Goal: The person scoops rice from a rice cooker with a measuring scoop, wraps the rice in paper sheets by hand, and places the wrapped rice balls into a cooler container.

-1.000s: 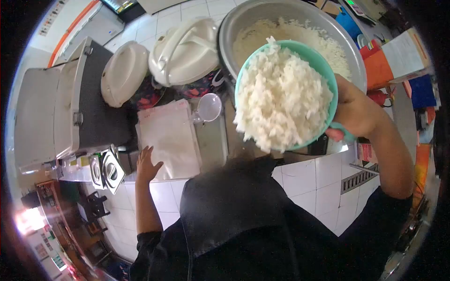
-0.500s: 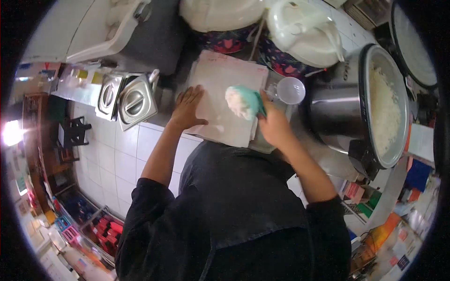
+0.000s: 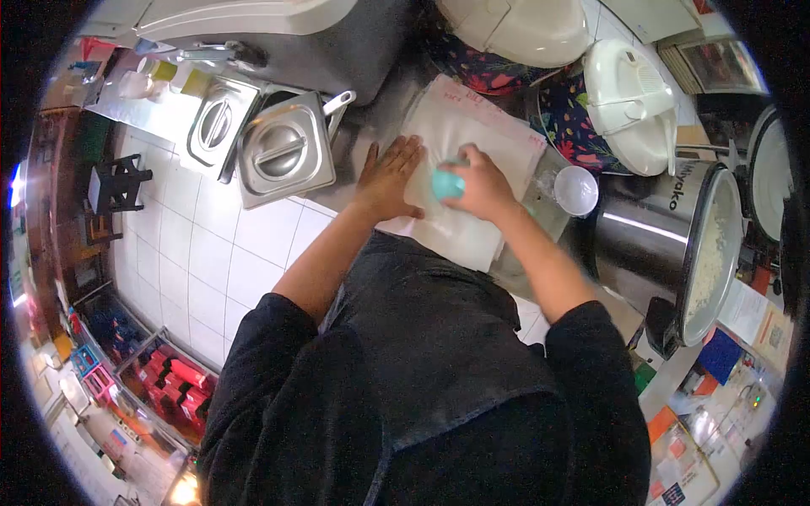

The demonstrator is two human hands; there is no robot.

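A stack of white wrapping paper (image 3: 485, 118) with pink print along its far edge lies on the metal counter in front of me. My left hand (image 3: 391, 180) rests flat on the paper's left side, fingers spread. In my right hand (image 3: 483, 190) is a teal scoop (image 3: 448, 184), turned over and held down at the middle of the paper. Any rice beneath the scoop is hidden. A small clear plastic cup (image 3: 576, 191) stands just right of the paper.
To the right is a big open rice cooker (image 3: 645, 223) with white rice (image 3: 713, 253) inside. Two floral-patterned rice cookers with white lids (image 3: 629, 101) stand at the back. Lidded steel pans (image 3: 283, 156) sit at the left, and a black stool (image 3: 118, 185) is on the tiled floor.
My right hand has turned the rice-filled scoop over and brought it down onto the paper. The left hand stays flat on the paper. My view has shifted, so the counter appears further right.
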